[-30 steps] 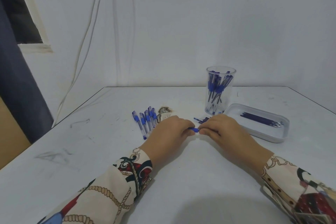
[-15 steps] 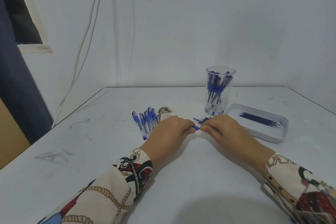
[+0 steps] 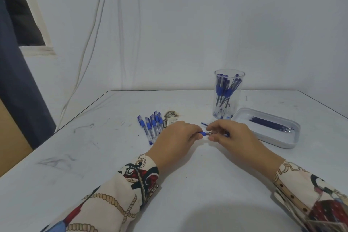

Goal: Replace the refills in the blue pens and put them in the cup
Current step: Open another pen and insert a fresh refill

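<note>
My left hand (image 3: 177,137) grips a blue pen (image 3: 202,133) by its barrel; only the blue grip end shows past my fingers. My right hand (image 3: 229,135) pinches the metal tip piece at that end, and a small gap shows between tip and grip. Several blue pens (image 3: 151,125) lie in a row on the table left of my hands. A clear cup (image 3: 228,94) behind my right hand holds several blue pens. A white tray (image 3: 286,141) to the right holds several dark refills (image 3: 271,124).
A small blue piece (image 3: 204,124) lies on the table just behind my hands. A brown scorch mark (image 3: 170,117) sits beside the pen row. White cables hang down the wall at the left. The table's left edge runs diagonally near a dark curtain.
My right hand has drawn slightly to the right, exposing the metal tip and a gap at the pen's blue grip end. My left hand has stayed in place.
</note>
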Available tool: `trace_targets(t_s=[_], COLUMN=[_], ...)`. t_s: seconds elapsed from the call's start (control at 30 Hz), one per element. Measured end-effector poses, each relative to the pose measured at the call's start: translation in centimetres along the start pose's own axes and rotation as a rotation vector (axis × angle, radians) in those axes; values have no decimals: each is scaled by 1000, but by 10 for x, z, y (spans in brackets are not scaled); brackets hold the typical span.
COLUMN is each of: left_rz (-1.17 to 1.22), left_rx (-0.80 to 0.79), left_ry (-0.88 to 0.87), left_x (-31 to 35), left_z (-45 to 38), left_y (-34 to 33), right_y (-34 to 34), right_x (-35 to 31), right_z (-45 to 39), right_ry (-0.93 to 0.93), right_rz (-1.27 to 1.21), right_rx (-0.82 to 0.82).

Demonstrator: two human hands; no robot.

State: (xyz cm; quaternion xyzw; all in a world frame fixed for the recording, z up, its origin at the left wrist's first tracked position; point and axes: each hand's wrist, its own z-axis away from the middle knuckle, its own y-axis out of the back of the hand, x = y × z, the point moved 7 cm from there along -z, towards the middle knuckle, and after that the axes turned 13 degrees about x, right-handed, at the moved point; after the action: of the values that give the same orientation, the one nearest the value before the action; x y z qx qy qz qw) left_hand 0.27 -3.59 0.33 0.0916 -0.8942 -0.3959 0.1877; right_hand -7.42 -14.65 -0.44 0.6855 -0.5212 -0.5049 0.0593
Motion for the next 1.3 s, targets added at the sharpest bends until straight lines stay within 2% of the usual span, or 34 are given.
trace_targets(t_s=[0.33,0.63,0.9,1.1,1.3], left_rz=[26,67,66,58,112], left_rx=[-13,-18,-30,-15,-5], left_ry=[34,65,91,160,116], left_x=[-2,-5,-8,-24,-18], left_z=[0,0,0,-1,1], left_y=[-1,-2,-1,4,6], right_y=[2,3,8,20,18], right_x=[9,14,19,24,26], right_z=[-2,-4,-7,-12,-12], right_ry=[-203,-285,-298,-227,-244], right_rz=[-249,-358,-369,-150,-239], right_rx=[24,61,68,145,143])
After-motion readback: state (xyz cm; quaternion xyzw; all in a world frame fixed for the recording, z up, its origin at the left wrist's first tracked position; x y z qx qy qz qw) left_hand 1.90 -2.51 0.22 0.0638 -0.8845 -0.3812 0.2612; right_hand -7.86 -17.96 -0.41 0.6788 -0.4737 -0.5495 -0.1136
